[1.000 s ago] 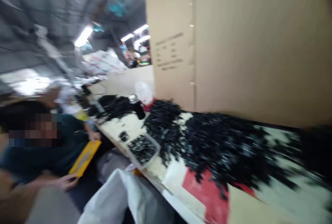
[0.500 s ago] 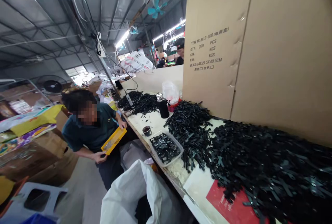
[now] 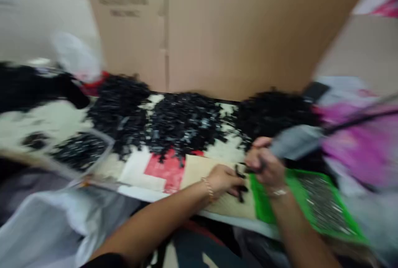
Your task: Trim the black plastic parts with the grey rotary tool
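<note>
The picture is heavily blurred by head motion. My left hand [image 3: 224,180] rests on a cardboard sheet at the table's near edge, its fingers on a small black plastic part [image 3: 241,195]. My right hand [image 3: 264,162] is just to the right of it, closed around a grey power tool [image 3: 295,141] that has a dark cable running off to the right. A big heap of black plastic parts [image 3: 186,125] lies across the table behind both hands.
A green tray [image 3: 314,201] of small metal pieces sits right of my hands. A clear tub [image 3: 77,152] with black parts stands at the left. A tall cardboard wall [image 3: 233,32] backs the table. A white sack [image 3: 62,226] hangs below the edge.
The view has swung from the co-worker at the left round to the table in front of me. Both my hands have come into view, along with the green tray.
</note>
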A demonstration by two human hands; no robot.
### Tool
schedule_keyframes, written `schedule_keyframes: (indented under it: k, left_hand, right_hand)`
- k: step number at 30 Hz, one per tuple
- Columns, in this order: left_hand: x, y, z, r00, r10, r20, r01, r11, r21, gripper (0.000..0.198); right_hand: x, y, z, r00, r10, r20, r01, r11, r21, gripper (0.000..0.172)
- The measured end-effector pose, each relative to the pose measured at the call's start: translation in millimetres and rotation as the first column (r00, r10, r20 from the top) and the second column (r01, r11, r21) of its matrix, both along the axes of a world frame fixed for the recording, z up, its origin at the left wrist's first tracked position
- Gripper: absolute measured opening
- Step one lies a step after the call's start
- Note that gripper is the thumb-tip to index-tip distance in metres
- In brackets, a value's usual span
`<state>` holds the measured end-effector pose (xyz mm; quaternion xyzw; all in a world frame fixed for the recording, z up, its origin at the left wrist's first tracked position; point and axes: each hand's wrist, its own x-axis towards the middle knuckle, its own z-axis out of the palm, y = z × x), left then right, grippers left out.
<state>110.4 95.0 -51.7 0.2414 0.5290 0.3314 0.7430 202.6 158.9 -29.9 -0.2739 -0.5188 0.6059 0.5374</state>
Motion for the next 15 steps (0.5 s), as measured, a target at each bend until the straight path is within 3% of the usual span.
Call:
schedule_keyframes:
  k: [3,8,15]
  left_hand:
    - [6.9,2.6,-4.0,0.999,-0.028,0.044,0.027,0.999,0.023,0.031]
    - [-1.9,1.8,-5.1,0.995,0.017,0.095,-0.021,0.999,0.035,0.043]
    - [1.6,0.4,0.4,0.996,0.042,0.076,-0.043,0.999,0.011,0.038]
  right_hand:
    - [27.5,-4.7,5.8,0.998,-0.049,0.038,0.049,0.999,-0.003,0.036]
    - [16.1,1.1,5.7,1.000,0.031,-0.003,-0.031,1.000,0.003,0.035]
    - [19.4,0.4,5.5,0.996,0.075,-0.041,-0.074,0.997,0.031,0.031]
